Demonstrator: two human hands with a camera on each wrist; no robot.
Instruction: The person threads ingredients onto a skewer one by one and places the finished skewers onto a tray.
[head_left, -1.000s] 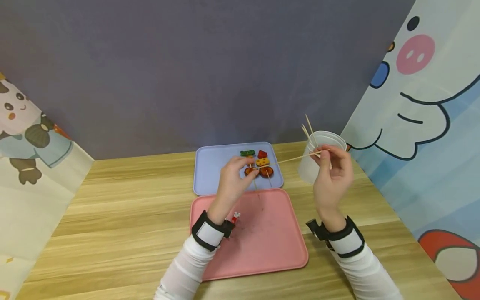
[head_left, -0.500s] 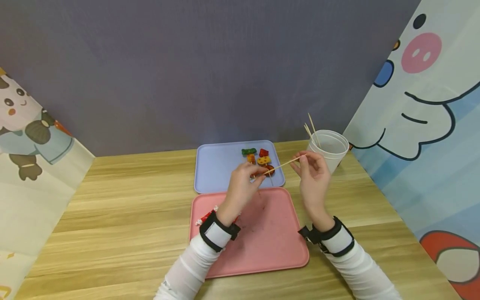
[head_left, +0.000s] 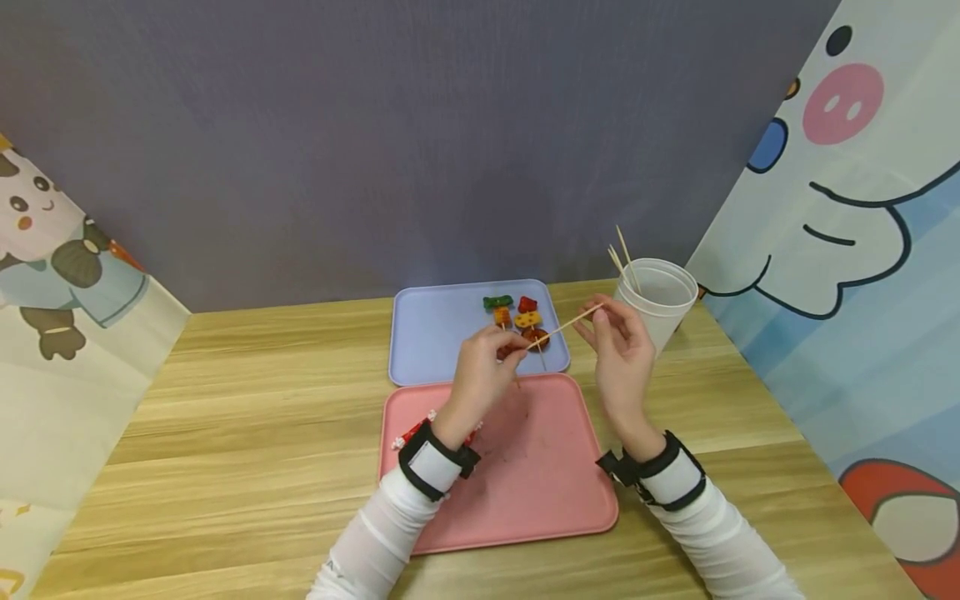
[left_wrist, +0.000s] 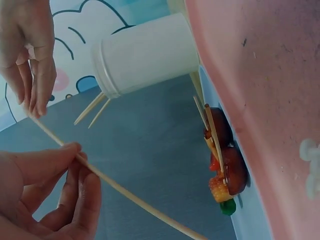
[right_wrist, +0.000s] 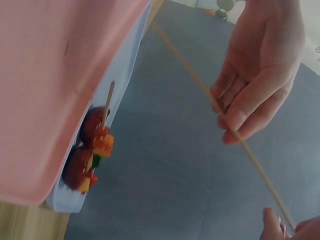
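Note:
A thin bamboo skewer [head_left: 564, 325] is stretched slantwise between both hands. My left hand [head_left: 483, 371] pinches it partway along its length, between thumb and fingertips; in the left wrist view the bare rest of the skewer [left_wrist: 140, 202] runs past the fingers. My right hand [head_left: 626, 362] holds the other, higher end in its fingertips, seen at the lower right corner of the right wrist view. Behind the hands, two loaded skewers of toy food lie on the blue tray [head_left: 427, 333]: a green piece [head_left: 497, 302], corn [head_left: 502, 317], a spotted yellow piece [head_left: 527, 320] and brown rounds [right_wrist: 77, 167].
A white cup [head_left: 660, 292] with several bare skewers [head_left: 624, 258] stands at the right, behind my right hand. The pink tray [head_left: 540, 492] lies in front, holding red pieces with white ends [head_left: 408, 436], partly hidden by my left wrist. A grey wall [head_left: 337, 167] rises behind.
My right hand has come left, away from the cup and closer to my left hand, which moved slightly right. The skewer slants more steeply. The red pieces on the pink tray show more.

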